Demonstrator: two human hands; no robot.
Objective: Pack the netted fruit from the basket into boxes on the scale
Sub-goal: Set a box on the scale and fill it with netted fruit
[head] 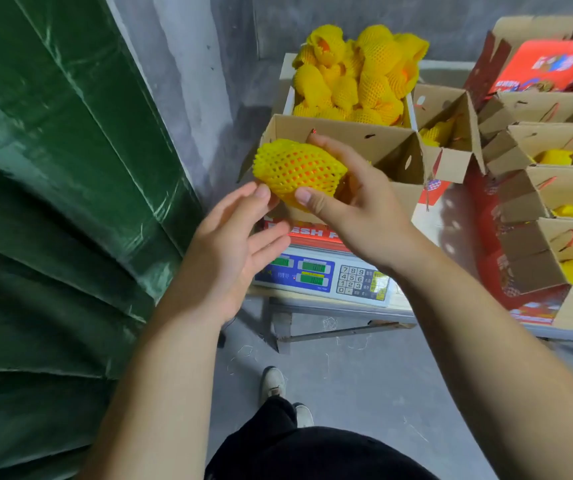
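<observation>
1. The right hand (pixel 354 206) grips one netted fruit (pixel 299 169), with the thumb in front and the fingers curled behind it, above the near edge of the open box (pixel 344 133).
2. The left hand (pixel 233 244) is spread with straight fingers; its fingertips touch the lower left of the yellow net.
3. The open box stands on the scale (pixel 323 275), which shows three green displays and one keypad; the digits are too blurred to read.
4. Behind it, a container (pixel 287 98) holds a heap of netted fruits (pixel 357 74); they overlap, so I cannot count them exactly.
5. At the right, about five more open boxes (pixel 551 188) hold yellow nets; some are cut off by the frame edge.
6. A green curtain (pixel 53 168) hangs at the left.
</observation>
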